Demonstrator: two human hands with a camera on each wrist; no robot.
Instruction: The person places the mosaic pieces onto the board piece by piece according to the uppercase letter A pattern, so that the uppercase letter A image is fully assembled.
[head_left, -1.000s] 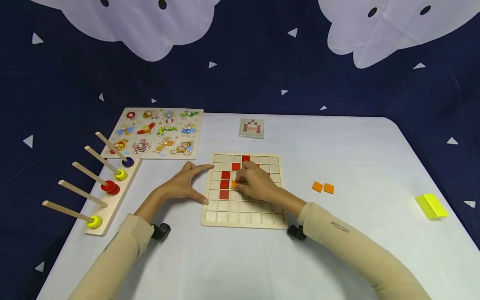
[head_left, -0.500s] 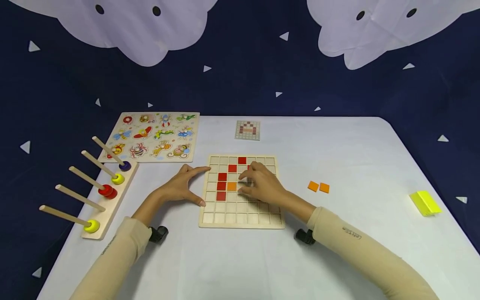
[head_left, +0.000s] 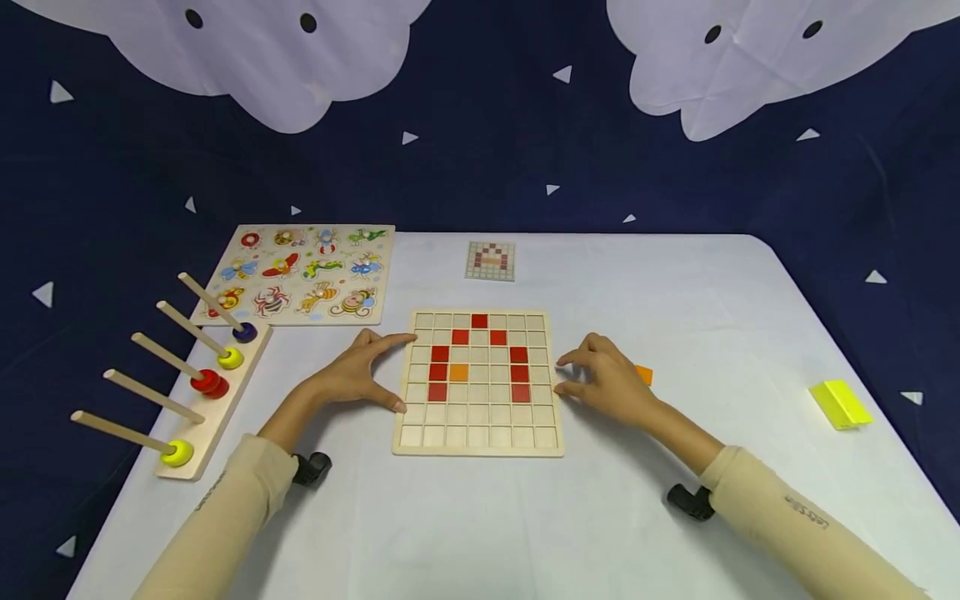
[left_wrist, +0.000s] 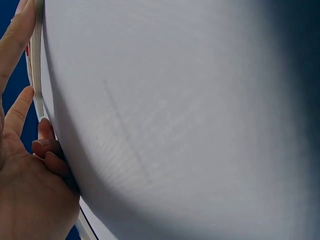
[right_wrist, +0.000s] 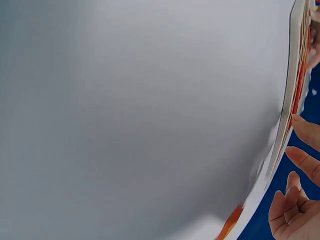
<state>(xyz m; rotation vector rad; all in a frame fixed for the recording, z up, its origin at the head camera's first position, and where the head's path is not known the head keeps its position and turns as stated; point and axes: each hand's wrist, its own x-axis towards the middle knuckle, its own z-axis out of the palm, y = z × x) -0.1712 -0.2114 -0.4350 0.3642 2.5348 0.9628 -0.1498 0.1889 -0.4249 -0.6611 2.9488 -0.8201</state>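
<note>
A wooden grid board [head_left: 477, 436] lies flat in the head view, with several red tiles [head_left: 439, 372] set in an arch and one orange tile [head_left: 458, 372] inside it. At the board's left edge rests my left hand [head_left: 352, 371], thumb and forefinger spread with their tips at the rim; its other fingers are curled in the left wrist view. My right hand [head_left: 618, 387] hovers just off the right edge, thumb and forefinger apart with nothing between them. Partly covered behind it, a loose orange tile [head_left: 644, 375] shows on the table; the right wrist view catches a blurred orange piece [right_wrist: 231, 222].
A small pattern card [head_left: 490, 261] lies beyond the board. To the left are an insect peg puzzle [head_left: 311, 287] and a wooden peg stand [head_left: 217, 417] with coloured rings. A yellow folded block [head_left: 840, 404] sits at the far right of the white table [head_left: 480, 533].
My right hand has let go of the orange tile, now in a grid cell, and has moved right, off the board. My left hand stays at the board's edge.
</note>
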